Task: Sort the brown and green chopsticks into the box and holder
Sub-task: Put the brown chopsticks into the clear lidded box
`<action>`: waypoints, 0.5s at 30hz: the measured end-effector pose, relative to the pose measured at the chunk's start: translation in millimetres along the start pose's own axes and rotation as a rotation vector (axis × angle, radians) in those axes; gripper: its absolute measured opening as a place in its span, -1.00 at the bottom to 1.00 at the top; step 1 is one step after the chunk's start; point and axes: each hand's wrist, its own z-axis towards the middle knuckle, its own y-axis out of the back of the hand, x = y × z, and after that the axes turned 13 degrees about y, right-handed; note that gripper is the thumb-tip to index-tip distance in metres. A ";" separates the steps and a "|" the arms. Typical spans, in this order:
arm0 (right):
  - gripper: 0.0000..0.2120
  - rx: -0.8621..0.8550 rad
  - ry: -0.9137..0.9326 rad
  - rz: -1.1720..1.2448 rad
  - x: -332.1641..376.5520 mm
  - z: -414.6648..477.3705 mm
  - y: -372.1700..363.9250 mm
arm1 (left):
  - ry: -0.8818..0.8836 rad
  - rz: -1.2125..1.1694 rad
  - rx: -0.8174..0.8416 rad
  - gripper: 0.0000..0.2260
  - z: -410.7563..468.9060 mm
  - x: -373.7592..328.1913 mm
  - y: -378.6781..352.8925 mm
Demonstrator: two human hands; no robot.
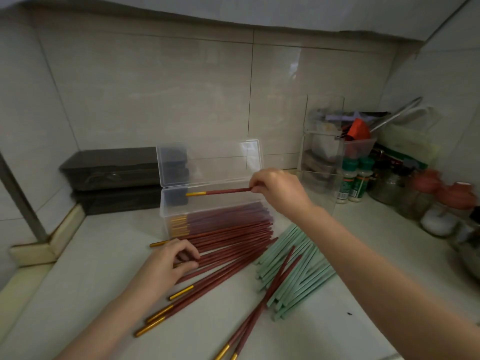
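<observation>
A clear plastic box (166,203) with its lid (210,162) raised stands on the counter and holds several brown chopsticks with gold ends. My right hand (279,189) pinches the thin end of one brown chopstick (220,192), level above the box's opening. My left hand (167,261) grips a brown chopstick from the loose brown pile (233,245) lying in front of the box. A heap of green chopsticks (293,266) lies to the right of the brown ones, with two brown ones (262,302) crossing it. A tall clear holder (323,157) stands behind my right hand.
Two dark boxes (111,178) are stacked against the tiled wall at the left. Spice bottles (354,183), jars (441,203) and a container with utensils (361,144) crowd the right side of the counter. The counter's front edge (389,355) runs along the bottom right.
</observation>
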 end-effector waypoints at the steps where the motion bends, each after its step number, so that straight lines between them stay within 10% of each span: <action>1: -0.91 0.038 0.001 -0.009 0.6 7.9 -4.5 | 0.010 -0.010 0.002 -0.79 -0.2 -0.7 0.2; 15: -0.87 0.160 -0.057 0.199 0.0 24.4 -41.0 | -0.059 -0.050 -0.085 -0.70 -1.0 -2.2 0.0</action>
